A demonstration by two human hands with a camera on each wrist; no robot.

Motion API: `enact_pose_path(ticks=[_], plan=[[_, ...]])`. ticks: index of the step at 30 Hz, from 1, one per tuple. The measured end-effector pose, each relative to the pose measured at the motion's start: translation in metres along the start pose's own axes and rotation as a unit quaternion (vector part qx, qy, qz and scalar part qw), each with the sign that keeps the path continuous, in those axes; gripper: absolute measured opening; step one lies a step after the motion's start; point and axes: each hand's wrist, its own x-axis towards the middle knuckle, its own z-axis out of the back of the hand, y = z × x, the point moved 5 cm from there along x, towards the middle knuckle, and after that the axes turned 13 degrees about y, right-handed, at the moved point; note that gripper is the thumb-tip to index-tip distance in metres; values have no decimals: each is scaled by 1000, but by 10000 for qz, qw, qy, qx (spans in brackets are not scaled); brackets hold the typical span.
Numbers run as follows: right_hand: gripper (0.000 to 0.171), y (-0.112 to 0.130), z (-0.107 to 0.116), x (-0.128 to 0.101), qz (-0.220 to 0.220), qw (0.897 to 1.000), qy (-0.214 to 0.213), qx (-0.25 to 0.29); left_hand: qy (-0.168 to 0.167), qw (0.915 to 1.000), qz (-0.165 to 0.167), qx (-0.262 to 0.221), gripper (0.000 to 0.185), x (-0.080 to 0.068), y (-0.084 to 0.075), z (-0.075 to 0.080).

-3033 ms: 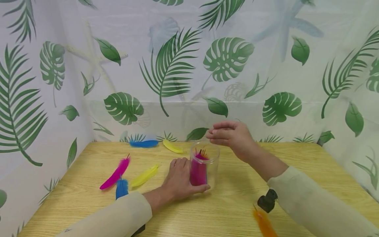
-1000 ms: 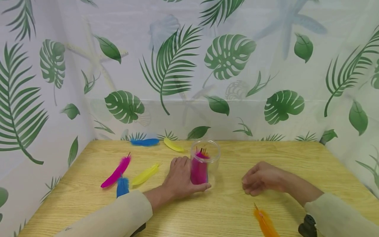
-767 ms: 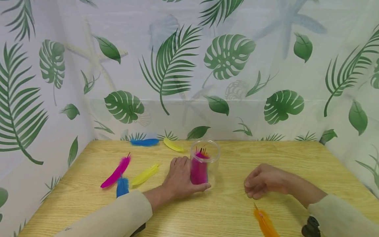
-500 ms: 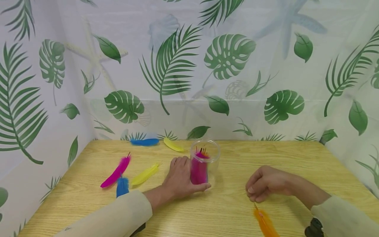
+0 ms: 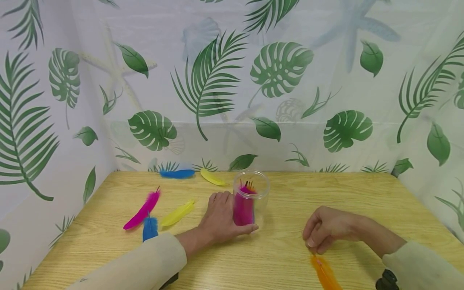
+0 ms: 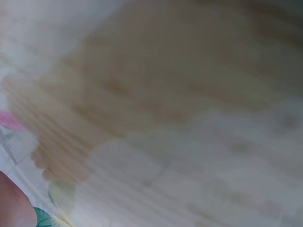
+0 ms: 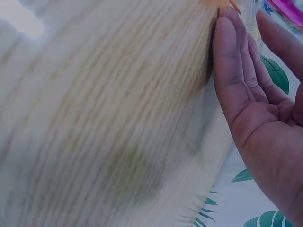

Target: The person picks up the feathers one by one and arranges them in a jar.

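My left hand holds a clear plastic jar in the head view, fingers behind it and thumb across its lower front. Inside the jar stand magenta feathers, with several quill tips near the rim. At the right, my right hand reaches down to an orange feather lying on the table, its fingertips right at the quill. The right wrist view shows these fingers nearly straight and the thumb apart from them. In the left wrist view, only part of the hand shows at the lower left corner.
Loose feathers lie left of the jar: a magenta feather, a blue feather, a yellow feather. Farther back are another blue feather and another yellow feather. Leaf-printed cloth walls border the wooden table.
My right hand has come down from above the jar to the right and toward me, then a little lower to the orange feather's quill. The left hand and jar stay put.
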Motion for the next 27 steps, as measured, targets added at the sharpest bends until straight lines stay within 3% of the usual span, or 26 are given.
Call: enact_pose_path(ticks=[7,20,27], plan=[[28,-1,-1,1,23,10000,-68,-49,56,10000,-6,-51,85,0,-1,1],[30,0,-4,7,-351,9978,-449,-329,52,10000,20,-10,85,0,-1,0],[34,3,-6,6,-373,9983,-416,-189,45,10000,41,-17,86,1,0,0]])
